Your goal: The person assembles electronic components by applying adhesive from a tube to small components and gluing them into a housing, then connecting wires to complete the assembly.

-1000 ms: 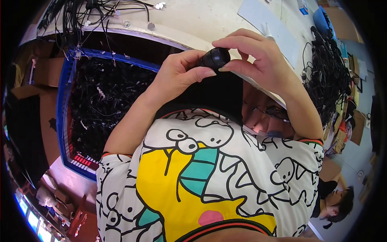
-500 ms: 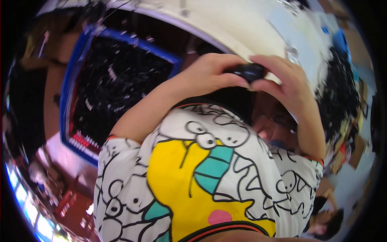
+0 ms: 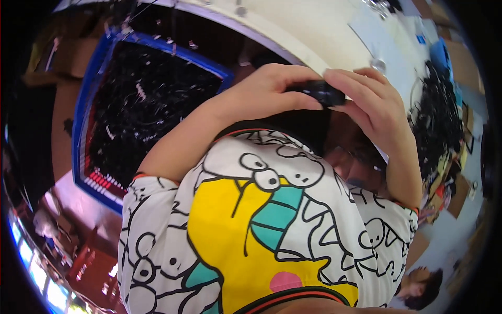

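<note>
Head: hands [image 3: 266, 93] [image 3: 375, 99] apparently curved inward

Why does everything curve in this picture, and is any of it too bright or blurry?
In the head view, the fisheye lens bends the workbench's front edge and leaves dark corners; in that same head view, the windows at lower left glare nearly white, the black cylindrical piece looks soft and dark, and the shirt's print is sharper.

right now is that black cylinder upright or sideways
Sideways: the black cylinder runs left to right, from left hand to right hand.
</note>
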Tool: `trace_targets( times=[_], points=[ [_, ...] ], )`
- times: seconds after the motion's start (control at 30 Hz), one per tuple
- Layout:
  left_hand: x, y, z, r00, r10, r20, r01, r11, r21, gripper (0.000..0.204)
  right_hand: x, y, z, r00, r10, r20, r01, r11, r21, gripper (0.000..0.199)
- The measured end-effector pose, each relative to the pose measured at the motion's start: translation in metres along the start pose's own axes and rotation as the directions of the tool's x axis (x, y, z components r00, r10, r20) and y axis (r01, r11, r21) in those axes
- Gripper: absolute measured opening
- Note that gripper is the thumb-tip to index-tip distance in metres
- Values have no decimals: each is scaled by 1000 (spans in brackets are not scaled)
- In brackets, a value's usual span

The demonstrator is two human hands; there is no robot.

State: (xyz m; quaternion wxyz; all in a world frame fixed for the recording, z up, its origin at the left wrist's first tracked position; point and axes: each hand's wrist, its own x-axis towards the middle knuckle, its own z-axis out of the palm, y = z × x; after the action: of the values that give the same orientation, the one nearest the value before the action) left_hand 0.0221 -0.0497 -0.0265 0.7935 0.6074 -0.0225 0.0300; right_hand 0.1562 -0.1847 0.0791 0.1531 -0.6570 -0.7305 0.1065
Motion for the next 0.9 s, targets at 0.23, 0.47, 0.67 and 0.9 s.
trace_targets(
  times=[0.23,0.47,0.67,0.9],
  points=[
    [3,11,1,988,-149,42,150,988,-31,32,-5,4,4,999,44,-25,-46,996,-80,41],
    [6,11,-1,983,-168,69,168,986,7,31,-8,10,10,996,3,-93,-6,1000,-28,42],
    [5,10,6,980,-145,136,154,987,-53,31,-16,10,2,994,75,78,-63,987,-149,45],
    [9,12,6,984,-136,119,138,990,-7,33,-16,14,4,996,62,-68,-62,998,-4,49]
  ],
)
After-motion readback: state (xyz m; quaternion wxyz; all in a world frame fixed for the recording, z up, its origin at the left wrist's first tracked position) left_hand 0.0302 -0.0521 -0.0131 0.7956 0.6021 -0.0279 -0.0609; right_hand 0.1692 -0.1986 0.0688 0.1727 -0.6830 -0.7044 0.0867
